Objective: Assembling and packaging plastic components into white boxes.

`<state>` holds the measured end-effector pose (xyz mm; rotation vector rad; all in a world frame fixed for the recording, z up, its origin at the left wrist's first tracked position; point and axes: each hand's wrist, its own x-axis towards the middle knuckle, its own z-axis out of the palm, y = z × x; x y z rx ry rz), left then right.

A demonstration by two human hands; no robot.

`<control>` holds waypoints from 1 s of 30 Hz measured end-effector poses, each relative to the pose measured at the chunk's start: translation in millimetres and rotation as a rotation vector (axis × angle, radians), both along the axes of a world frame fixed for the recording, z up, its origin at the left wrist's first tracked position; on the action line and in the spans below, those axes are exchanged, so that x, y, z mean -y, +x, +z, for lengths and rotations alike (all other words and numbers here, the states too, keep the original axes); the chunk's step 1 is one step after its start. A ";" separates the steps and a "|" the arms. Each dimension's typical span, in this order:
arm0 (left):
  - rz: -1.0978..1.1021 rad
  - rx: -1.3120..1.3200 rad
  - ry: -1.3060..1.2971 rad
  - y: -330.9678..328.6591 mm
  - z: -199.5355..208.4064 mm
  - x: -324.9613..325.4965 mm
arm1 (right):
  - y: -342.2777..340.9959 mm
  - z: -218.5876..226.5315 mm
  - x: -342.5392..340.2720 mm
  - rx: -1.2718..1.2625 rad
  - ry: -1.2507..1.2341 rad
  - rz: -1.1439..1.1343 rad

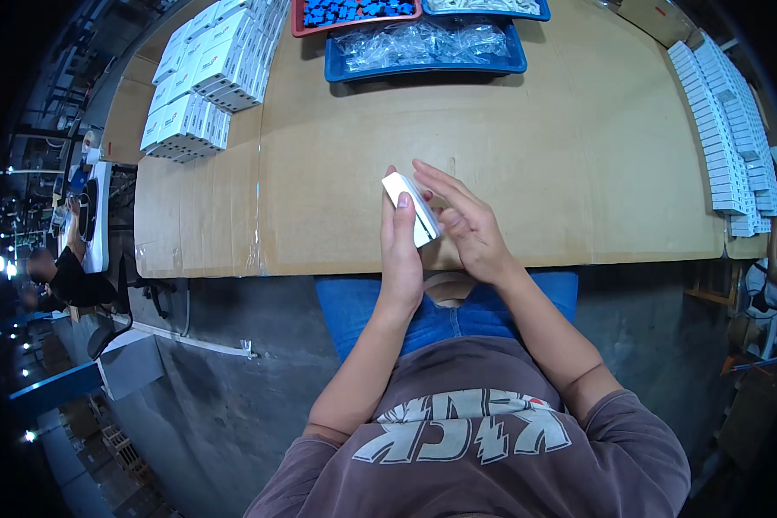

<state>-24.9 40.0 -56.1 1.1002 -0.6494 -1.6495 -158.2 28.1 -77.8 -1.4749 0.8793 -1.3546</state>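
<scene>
Hands meet over the near edge of the table (578, 173), which is covered in brown cardboard; between them sits a small white box (412, 207), tilted, raised a little above the cardboard. The left hand (401, 259) stands upright at the box's left side, its fingers (402, 205) closed up along the box and the thumb tip pressed on its face; the right hand (462, 224) lies against the box's right side, fingers (436, 180) stretched long and loosely spread behind and over it, so both hands hold the box.

At the far left of the table stand stacks of white boxes (203, 73); along the right edge runs a long row of flat white boxes (725, 129); at the far edge sit a blue tray (423, 65) with clear plastic bags, a red tray (354, 13) with blue parts, and another blue tray (483, 9) beside it. Off to the left, well apart, another person (60, 272) sits at a separate bench.
</scene>
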 end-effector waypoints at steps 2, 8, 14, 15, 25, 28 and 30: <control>0.010 0.141 -0.163 1.6 -5.3 2.8 | -4.2 2.0 -1.6 -0.208 0.063 0.028; 0.003 0.305 -0.291 8.7 -11.9 8.3 | 1.5 6.4 -9.1 -0.219 0.127 0.073; -0.016 0.354 -0.438 12.1 -7.7 6.4 | 6.6 10.1 -11.4 -0.367 -0.113 0.000; -0.014 0.355 -0.440 12.1 -9.0 6.6 | 6.3 10.3 -10.7 -0.367 -0.115 0.001; 0.009 0.401 -0.505 10.8 -8.2 3.5 | 7.4 7.0 -10.3 -0.427 -0.313 -0.065; 0.023 0.419 -0.504 10.0 -9.3 2.2 | 7.0 6.4 -11.7 -0.425 -0.307 -0.074; 0.020 0.390 -0.503 10.5 -10.7 1.1 | 7.1 5.5 -12.4 -0.408 -0.310 -0.077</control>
